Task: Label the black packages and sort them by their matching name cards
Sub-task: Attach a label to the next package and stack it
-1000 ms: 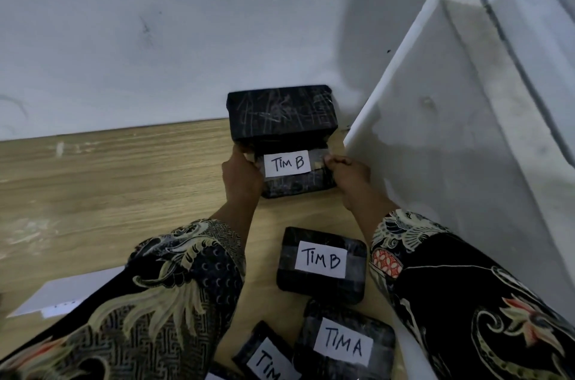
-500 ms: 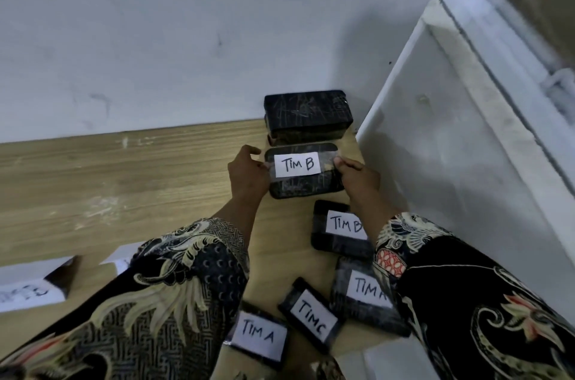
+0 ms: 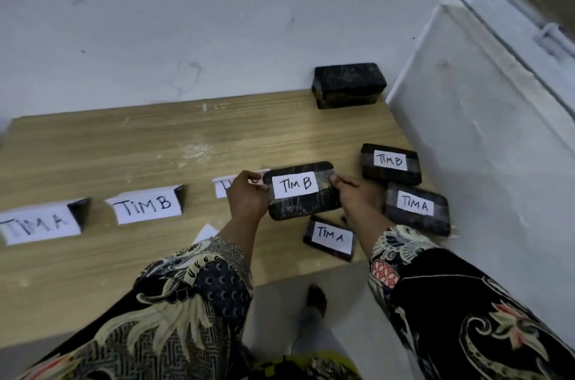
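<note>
A person in patterned sleeves holds a black package (image 3: 303,191) over a wooden bench (image 3: 155,143), one hand at each short end. The left hand (image 3: 247,197) grasps the left end with fingers curled over the edge; the right hand (image 3: 357,194) pinches the right end. A white label reading "TIM B" is taped across the package's top.

To the right, near a white wall, three labelled packages lie on the bench: a second B package (image 3: 391,164) farthest back, an A package (image 3: 417,208) just in front of it, and another A package (image 3: 329,237) near the bench's front edge — partly under the right wrist.

At the back right corner sits an unlabelled stack (image 3: 350,85) of black packages, against the wall.

Along the left half of the bench stand folded name cards in a row: the A card (image 3: 39,224) at far left, the B card (image 3: 146,207) beside it, and a third card (image 3: 225,186) mostly hidden behind the left hand, its lettering unreadable. A slip of white paper (image 3: 205,233) shows just left of the left forearm.
</note>
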